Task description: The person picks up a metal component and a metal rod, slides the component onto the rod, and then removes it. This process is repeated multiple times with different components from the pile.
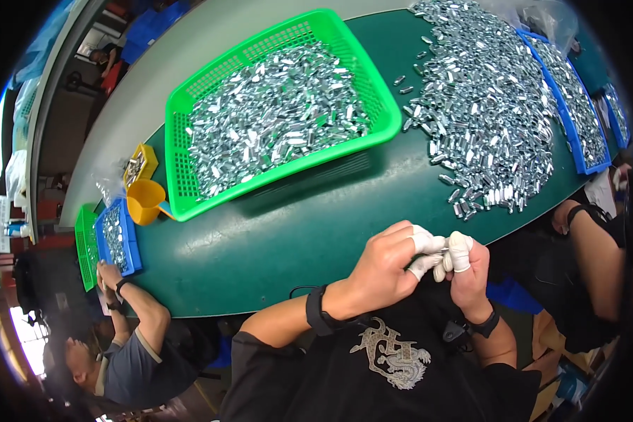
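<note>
My left hand (387, 261) and my right hand (469, 271) meet fingertip to fingertip in front of my chest, at the near edge of the green table (288, 246). White finger covers wrap the thumbs and some fingers of both. Each hand is closed in a pinch. Between the tips a bit of a small silver metal part (444, 250) shows, mostly hidden by the fingers. Just beyond my hands lies a big loose heap of small, shiny, elongated metal parts (492, 119). Left of that heap, a green plastic basket (281, 167) is filled with the same kind of parts.
Blue trays of parts (596, 169) stand at the far right. On the left are an orange scoop (145, 202), a yellow box (142, 163) and a blue tray (128, 243). One co-worker (137, 344) works at the left; another person's arm (591, 260) is at right.
</note>
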A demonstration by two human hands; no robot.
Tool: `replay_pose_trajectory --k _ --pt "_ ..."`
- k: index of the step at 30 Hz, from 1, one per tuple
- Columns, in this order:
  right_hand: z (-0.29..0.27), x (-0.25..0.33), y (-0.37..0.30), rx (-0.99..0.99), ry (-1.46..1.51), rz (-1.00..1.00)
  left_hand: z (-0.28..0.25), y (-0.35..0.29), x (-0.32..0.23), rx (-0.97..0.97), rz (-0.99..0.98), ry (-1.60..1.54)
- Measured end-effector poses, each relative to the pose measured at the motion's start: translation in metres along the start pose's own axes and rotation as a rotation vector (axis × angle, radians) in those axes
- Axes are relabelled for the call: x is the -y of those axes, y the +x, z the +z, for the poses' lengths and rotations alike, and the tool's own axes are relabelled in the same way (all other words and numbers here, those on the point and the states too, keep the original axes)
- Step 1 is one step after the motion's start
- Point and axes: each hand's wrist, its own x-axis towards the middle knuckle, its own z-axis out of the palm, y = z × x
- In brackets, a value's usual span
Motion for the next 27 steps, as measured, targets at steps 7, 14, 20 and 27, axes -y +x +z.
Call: replay_pose_trajectory --k 7,14,20,27 --pt "-0.006 0.004 0.004 0.01 -0.044 -0.122 -0.01 0.009 -0.004 0.104 -0.152 -0.051" --pt "0.001 -0.007 0.003 -0.065 -0.159 -0.383 -0.004 0.006 -0.005 0.264 -0.483 -0.335" --pt "-0.009 -0.002 -0.003 0.017 0.016 -0.02 0.002 0.007 -0.003 0.09 -0.008 0.119" --pt "-0.008 0.004 0.007 0.029 0.155 0.042 0.0 0.018 -0.008 0.06 0.022 0.186"
